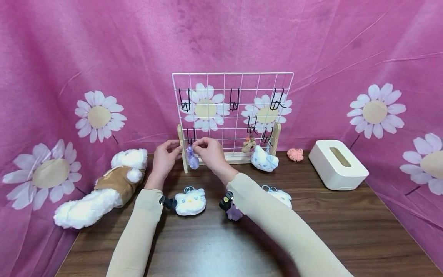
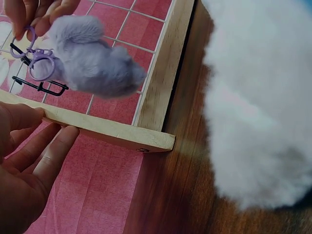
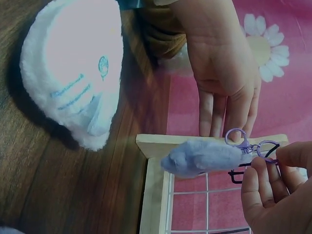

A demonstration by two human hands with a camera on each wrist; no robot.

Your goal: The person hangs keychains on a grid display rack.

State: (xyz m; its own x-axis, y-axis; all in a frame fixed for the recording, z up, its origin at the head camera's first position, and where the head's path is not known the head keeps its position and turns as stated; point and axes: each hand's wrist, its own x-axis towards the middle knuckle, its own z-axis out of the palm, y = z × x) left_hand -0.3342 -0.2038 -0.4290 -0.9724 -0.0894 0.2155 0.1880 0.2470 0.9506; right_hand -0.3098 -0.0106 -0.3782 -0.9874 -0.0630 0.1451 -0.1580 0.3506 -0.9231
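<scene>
My right hand [image 1: 212, 153] pinches a purple ring [image 3: 267, 150] of a small purple plush keychain [image 2: 100, 58]. The plush hangs at the lower left of a white wire grid [image 1: 224, 96]. A black hook [image 2: 41, 87] on the grid meets that ring; whether its tip passes through, I cannot tell. The fingertips of my left hand [image 1: 164, 159] touch the outer side of the stand's wooden upright [image 2: 112, 127], fingers mostly straight. Other black hooks [image 1: 234, 100] sit higher on the grid. Toward the right hang a brown plush charm [image 1: 248, 145] and a white cat-face plush [image 1: 264, 158].
A white cat-face pouch [image 1: 190, 202] lies between my forearms. Another white plush [image 1: 282, 197] and a purple item [image 1: 234, 213] are partly hidden by my right arm. A white plush toy in brown clothing [image 1: 119, 181] lies left; a coral item [image 1: 295, 154] and tissue box [image 1: 338, 165] stand right.
</scene>
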